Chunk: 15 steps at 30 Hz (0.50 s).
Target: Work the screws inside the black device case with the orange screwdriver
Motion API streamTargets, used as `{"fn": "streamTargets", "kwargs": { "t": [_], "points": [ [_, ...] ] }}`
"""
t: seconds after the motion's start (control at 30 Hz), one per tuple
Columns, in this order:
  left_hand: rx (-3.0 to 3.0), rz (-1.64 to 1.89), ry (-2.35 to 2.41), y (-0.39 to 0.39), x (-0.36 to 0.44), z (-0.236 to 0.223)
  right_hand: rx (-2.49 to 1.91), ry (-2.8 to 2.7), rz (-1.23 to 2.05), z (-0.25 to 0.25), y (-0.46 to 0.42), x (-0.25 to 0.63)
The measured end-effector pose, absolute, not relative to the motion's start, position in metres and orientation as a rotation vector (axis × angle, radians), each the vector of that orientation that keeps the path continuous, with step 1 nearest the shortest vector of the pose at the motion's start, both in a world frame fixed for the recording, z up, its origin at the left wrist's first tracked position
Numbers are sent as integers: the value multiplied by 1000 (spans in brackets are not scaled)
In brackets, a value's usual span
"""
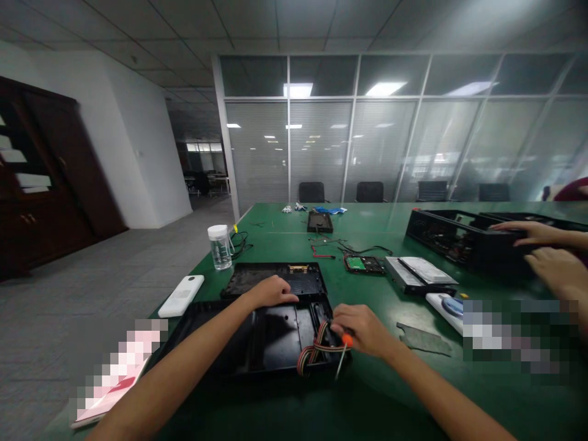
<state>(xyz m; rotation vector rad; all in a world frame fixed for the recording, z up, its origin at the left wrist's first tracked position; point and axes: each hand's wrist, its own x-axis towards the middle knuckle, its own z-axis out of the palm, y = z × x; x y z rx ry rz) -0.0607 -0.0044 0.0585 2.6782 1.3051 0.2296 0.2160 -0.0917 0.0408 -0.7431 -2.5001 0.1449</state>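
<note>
An open black case (275, 340) lies on the green table in front of me, with a second black panel (271, 280) along its far edge. My left hand (274, 290) is closed over that far edge, its fingertips hidden and the thumb lying to the right. My right hand (361, 329) grips a screwdriver (347, 340) with an orange handle, at the case's right side; its shaft slants down toward me. Just left of this hand, a bundle of striped wires (313, 354) loops over the case's front right corner.
A co-worker's hands (528, 234) reach over a black computer chassis (454, 245) at right. Nearer stand a silver drive unit (419, 274), a green circuit board (362, 264) and a flat metal plate (423, 339). A clear bottle (220, 248) and white phone (182, 296) stand left.
</note>
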Motion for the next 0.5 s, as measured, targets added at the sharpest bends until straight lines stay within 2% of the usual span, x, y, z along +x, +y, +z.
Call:
{"fn": "streamTargets", "kwargs": {
  "t": [0.1, 0.2, 0.33, 0.5],
  "points": [
    [2799, 433, 1439, 7, -73, 58, -793, -2739, -170, 44, -134, 198],
    [2711, 176, 1431, 21, -87, 50, -1067, -2708, -387, 25, -169, 197],
    [2583, -94, 1347, 35, -94, 37, -1176, -2652, -476, -4, -195, 224],
    [2946, -66, 1152, 33, -84, 41, -1330, -2551, -528, -19, -203, 257]
  ]
}}
